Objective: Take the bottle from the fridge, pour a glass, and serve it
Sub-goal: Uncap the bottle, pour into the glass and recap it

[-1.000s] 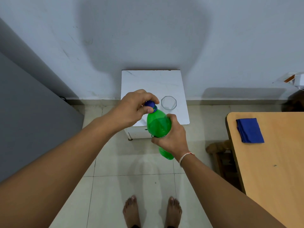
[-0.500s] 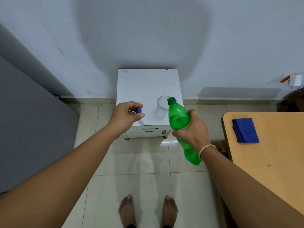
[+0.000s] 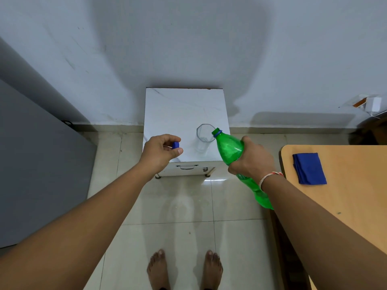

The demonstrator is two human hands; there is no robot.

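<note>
Near counter point(image 3: 167, 105) front-right corner: clear empty glass point(image 3: 204, 138); right hand point(image 3: 252, 162) grips tilted green plastic bottle point(image 3: 230, 148), mouth at rim; left hand point(image 3: 160, 151) pinches blue cap point(image 3: 175, 145).

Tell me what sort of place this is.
Probably a plain room in a home: tiled floor, a small white cabinet against a bare wall, a wooden table with a folded blue cloth.
</note>
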